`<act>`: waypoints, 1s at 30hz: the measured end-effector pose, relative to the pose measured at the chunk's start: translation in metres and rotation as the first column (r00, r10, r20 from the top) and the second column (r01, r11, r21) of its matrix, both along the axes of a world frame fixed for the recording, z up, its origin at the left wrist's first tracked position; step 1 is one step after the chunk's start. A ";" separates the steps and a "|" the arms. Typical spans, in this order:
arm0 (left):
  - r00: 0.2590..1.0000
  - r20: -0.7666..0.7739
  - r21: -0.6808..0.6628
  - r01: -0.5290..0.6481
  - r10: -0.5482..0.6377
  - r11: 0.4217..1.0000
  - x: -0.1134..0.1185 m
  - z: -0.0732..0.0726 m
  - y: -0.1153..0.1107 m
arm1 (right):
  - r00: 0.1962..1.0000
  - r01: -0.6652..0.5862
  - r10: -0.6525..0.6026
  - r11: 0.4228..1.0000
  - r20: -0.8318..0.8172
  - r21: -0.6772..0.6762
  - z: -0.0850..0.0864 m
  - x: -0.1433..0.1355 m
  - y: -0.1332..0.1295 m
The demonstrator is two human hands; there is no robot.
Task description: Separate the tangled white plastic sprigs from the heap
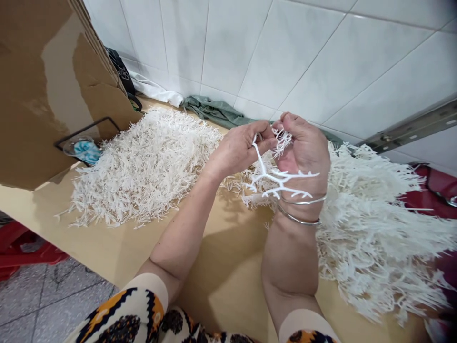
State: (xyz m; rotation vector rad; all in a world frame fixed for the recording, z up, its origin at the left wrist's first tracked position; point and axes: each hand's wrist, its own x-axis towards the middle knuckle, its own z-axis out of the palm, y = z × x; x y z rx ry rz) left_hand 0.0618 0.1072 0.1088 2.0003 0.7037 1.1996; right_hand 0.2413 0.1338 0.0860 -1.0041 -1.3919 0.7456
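Observation:
Close together above the table, both of my hands are at work. My left hand (246,143) is closed, its fingers pinching the top of a white branched plastic stem (280,180) whose forked twigs hang down across my right wrist. In my right hand (309,147), palm turned towards me, the curled fingers hold a small white plastic sprig (282,142) with thin spiky ends. Those fingertips almost meet the left ones, and part of the sprig is hidden between them. Two silver bangles circle my right wrist.
A big heap of white sprigs (150,166) lies left on the table (228,257), with a pile of longer white fronds (378,228) at right. A cardboard box (64,95) stands at far left. Green cloth (217,110) runs along the tiled wall. A red stool (28,252) is lower left.

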 end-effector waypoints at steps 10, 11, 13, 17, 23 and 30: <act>0.985 0.111 -0.177 0.154 -0.136 0.972 -0.005 0.007 -0.009 | 0.974 0.037 -0.029 0.999 -0.226 0.032 0.034 0.014 -0.036; 0.986 0.117 -0.192 0.140 -0.119 0.971 -0.003 0.006 -0.008 | 0.984 0.000 0.003 1.000 -0.176 0.017 0.038 0.007 -0.042; 0.986 0.130 -0.216 0.130 -0.104 0.968 -0.002 0.005 -0.006 | 0.993 0.006 -0.001 0.999 -0.116 0.039 0.044 -0.003 -0.050; 0.987 0.128 -0.248 0.123 -0.093 0.961 -0.001 0.007 -0.005 | 1.000 -0.009 0.009 1.000 0.008 0.004 0.052 -0.002 -0.059; 0.982 0.160 -0.260 0.137 -0.097 0.956 0.001 0.007 -0.008 | 0.994 -0.106 0.106 0.993 -0.007 -0.044 0.055 0.014 -0.063; 0.985 0.160 -0.260 0.112 -0.071 0.959 -0.003 0.016 -0.014 | 0.893 0.388 -0.423 0.897 0.154 0.212 0.042 0.031 -0.053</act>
